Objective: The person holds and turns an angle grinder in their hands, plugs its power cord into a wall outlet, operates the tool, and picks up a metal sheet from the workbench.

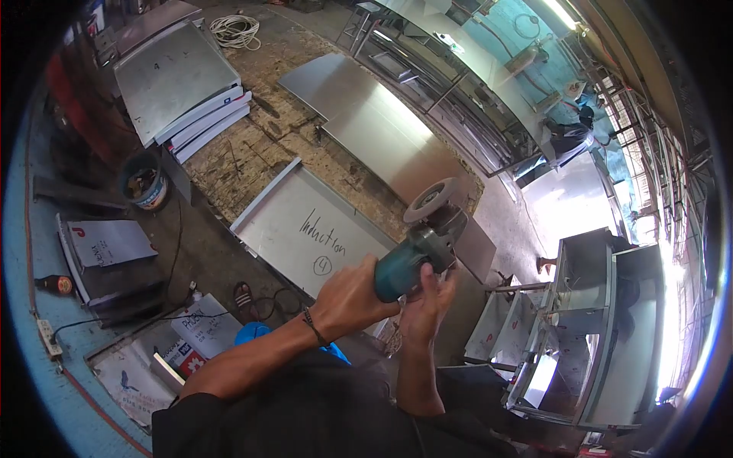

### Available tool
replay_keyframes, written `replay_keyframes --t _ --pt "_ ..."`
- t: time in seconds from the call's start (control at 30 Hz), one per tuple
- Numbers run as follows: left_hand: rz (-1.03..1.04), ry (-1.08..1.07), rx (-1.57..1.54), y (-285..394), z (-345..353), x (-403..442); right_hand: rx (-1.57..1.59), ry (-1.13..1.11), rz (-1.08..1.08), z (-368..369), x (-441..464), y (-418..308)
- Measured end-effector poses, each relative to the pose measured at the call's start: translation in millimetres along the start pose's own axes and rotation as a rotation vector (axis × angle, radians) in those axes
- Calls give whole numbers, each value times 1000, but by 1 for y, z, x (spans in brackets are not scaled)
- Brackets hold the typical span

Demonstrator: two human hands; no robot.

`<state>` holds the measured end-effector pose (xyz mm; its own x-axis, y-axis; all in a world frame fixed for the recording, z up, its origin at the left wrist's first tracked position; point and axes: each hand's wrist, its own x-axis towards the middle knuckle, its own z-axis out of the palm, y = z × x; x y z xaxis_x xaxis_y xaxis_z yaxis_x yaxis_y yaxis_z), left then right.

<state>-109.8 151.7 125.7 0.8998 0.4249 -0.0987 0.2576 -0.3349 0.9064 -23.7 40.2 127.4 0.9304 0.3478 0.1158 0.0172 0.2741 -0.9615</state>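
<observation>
A green angle grinder (398,271) with a round disc (433,200) at its upper end is held up in front of my body. My left hand (355,294) is wrapped round the grinder's body. Against the grinder's lower right side rests my right hand (430,305), its thumb raised and its fingers curled by the grinder head. Behind them, a shallow metal tray (282,221) marked "Induction" and a circled 4 lies on the worn wooden bench (263,126).
Metal sheets (378,126) lie on the bench, with stacked panels (179,72) at its upper left. A bucket (143,183) stands on the floor to the left. Metal cabinets (603,336) stand at right. Another person (571,139) is at the far right.
</observation>
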Motion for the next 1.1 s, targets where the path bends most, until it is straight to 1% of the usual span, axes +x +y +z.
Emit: replay_keyframes --t 0.07,0.2,0.27,0.33,0.47,0.7,0.77,0.83,0.87,0.97,1.03,1.1 --pt "1 10 -1 0 2 0 239 16 142 2 1 -6" --pt "20 1 22 -2 2 0 164 45 146 3 0 -4" --pt "35 0 38 -4 4 1 207 26 153 1 -1 -3" --pt "97 53 47 -6 6 1 240 8 139 1 -3 -4" --pt "92 49 51 -1 4 0 313 -11 129 0 -4 -7" --pt "62 29 60 -1 3 1 288 6 133 0 -2 0" --pt "47 23 65 -3 3 1 174 16 99 -1 -3 3" --pt "99 43 47 -7 4 2 158 11 100 0 -1 4" --pt "92 41 48 -7 4 2 144 12 105 0 -2 4" --pt "46 9 31 -9 -7 9 184 -12 201 -4 3 19" --pt "122 31 69 -13 -19 18 175 -31 269 6 9 20" --pt "29 -17 73 -3 -36 22 118 29 293 25 16 14"
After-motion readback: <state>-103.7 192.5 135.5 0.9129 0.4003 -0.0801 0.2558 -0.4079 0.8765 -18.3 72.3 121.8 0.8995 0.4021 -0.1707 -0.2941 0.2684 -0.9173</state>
